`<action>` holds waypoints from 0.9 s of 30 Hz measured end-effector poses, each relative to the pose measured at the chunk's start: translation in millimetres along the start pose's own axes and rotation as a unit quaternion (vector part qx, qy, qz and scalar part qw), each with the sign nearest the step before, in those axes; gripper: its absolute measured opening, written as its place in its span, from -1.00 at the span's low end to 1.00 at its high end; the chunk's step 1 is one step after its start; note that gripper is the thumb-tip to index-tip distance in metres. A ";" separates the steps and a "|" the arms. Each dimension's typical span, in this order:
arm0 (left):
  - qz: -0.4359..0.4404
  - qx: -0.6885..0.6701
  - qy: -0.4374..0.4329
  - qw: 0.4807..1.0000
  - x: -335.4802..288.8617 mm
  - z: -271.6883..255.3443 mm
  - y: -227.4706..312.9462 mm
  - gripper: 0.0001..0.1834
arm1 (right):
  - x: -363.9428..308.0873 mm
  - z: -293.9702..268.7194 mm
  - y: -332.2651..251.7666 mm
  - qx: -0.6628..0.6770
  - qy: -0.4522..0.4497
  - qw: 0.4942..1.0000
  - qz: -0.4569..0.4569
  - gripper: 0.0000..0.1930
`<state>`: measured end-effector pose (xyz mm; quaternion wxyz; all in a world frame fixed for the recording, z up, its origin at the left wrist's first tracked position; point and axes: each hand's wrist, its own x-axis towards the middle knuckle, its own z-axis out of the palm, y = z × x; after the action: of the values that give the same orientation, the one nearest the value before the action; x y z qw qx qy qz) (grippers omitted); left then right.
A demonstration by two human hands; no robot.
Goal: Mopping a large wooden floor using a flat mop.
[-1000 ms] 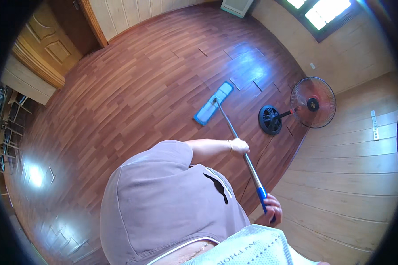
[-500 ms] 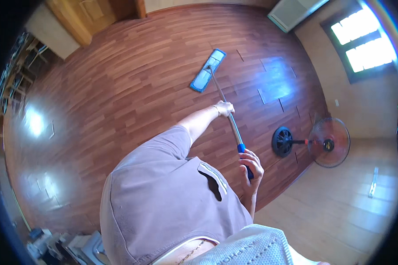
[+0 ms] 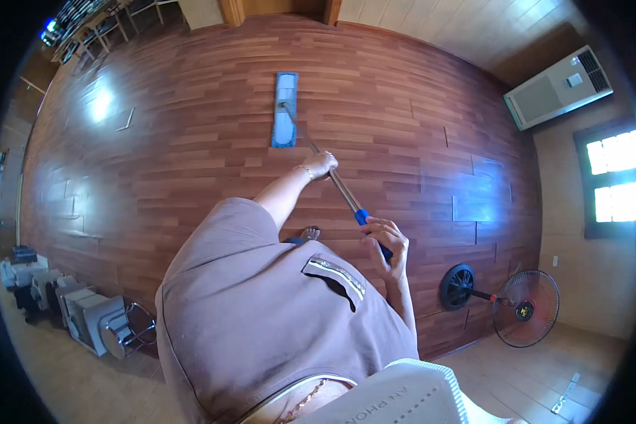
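Note:
A flat mop [image 3: 285, 131] with a blue-edged, pale pad lies on the reddish-brown wood-plank floor. Its metal pole [image 3: 344, 189] slants from the pad down toward my chest, ending in a blue grip. My left hand [image 3: 321, 165], on the outstretched arm, is closed around the pole partway up. Nearer my body, my right hand [image 3: 386, 244] is wrapped about the blue grip [image 3: 362, 216] at the top end. Part of that grip is hidden behind the fingers. One of my feet [image 3: 311, 232] shows below the left forearm.
A standing fan [image 3: 525, 309] with a round black base [image 3: 458, 287] is at the right. Farther back stand a white air-conditioning unit [image 3: 558, 88] and a bright window [image 3: 611, 177]. Chairs [image 3: 104, 27] line the far left; a stool [image 3: 126, 332] and pale boxes [image 3: 88, 314] sit near left.
The mop head has swung left across the floor and now lies almost straight up and down in view. My view has turned, shifting the room around. Both hands keep their hold.

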<state>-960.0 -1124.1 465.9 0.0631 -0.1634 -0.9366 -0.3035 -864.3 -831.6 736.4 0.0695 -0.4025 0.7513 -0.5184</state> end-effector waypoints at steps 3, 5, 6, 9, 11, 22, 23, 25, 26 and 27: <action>-0.057 0.113 0.030 0.991 -79.8 6.8 -35.7 -0.85 | 5.2 11.6 -6.3 0.049 -0.074 0.996 -0.024 -0.86; -0.152 -0.054 0.047 0.986 -142.7 12.4 -50.1 -0.86 | 2.6 20.3 -2.8 0.106 -0.108 0.988 -0.037 -0.87; -0.164 -0.082 0.112 0.977 -163.5 19.5 -40.5 -0.86 | 2.4 20.7 2.9 0.109 -0.127 0.984 -0.065 -0.93; -0.118 0.099 0.117 0.981 -163.2 -12.4 24.3 -0.73 | 1.7 16.4 10.7 0.121 -0.167 0.977 -0.050 -0.92; -0.142 0.103 0.144 0.974 -180.1 -18.4 46.8 -0.67 | 1.1 14.9 10.8 0.145 -0.181 0.972 -0.045 -0.90; -0.246 0.032 0.095 0.964 -193.7 -59.2 138.9 -0.72 | 1.3 -17.1 -61.9 0.121 -0.166 0.975 -0.081 -0.98; -0.216 0.011 0.087 0.973 -187.9 -65.1 140.5 -0.72 | -1.0 -23.1 -73.3 0.104 -0.149 0.979 -0.087 -0.97; -0.186 -0.013 0.053 0.981 -173.1 -71.3 155.8 -0.72 | -13.4 -36.3 -90.3 0.093 -0.137 0.982 -0.086 -0.96; -0.171 -0.009 0.017 0.985 -163.0 -76.7 171.3 -0.73 | -25.8 -41.7 -99.9 0.086 -0.113 0.986 -0.090 -0.96; -0.155 -0.013 -0.003 0.988 -156.5 -74.2 180.2 -0.73 | -37.3 -49.2 -114.1 0.058 -0.107 0.989 -0.088 -0.95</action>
<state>-749.7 -1072.4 590.5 0.0107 -0.0176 -0.9467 -0.3215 -804.3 -786.6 842.3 0.1270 -0.5156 0.6695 -0.5194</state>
